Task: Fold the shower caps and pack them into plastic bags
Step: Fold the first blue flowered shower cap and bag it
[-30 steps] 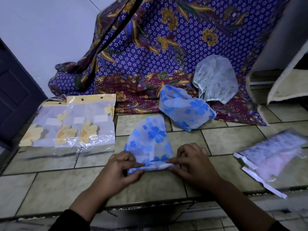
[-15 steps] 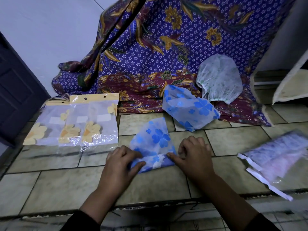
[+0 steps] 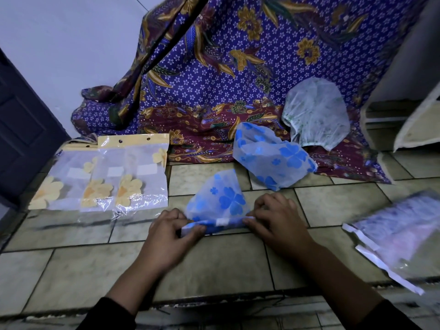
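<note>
1. One blue-flowered shower cap [image 3: 220, 202] at the lower centre of the frame is being rolled from its near edge; the left hand [image 3: 170, 231] and right hand [image 3: 277, 221] are pinched on the ends of the roll.
2. Two loose caps, blue [image 3: 273, 157] and white [image 3: 316, 115], lie unfolded at centre right.
3. Plastic bags with yellow flowers [image 3: 107, 177] lie at the left; whether they are filled cannot be told.
4. A blurred packet [image 3: 400, 232] at the right edge seems packed.

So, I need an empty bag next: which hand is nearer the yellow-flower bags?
Left. The left hand pinches the blue cap's folded edge just right of the yellow-flower bags; the right hand is further right, across the cap.
</note>
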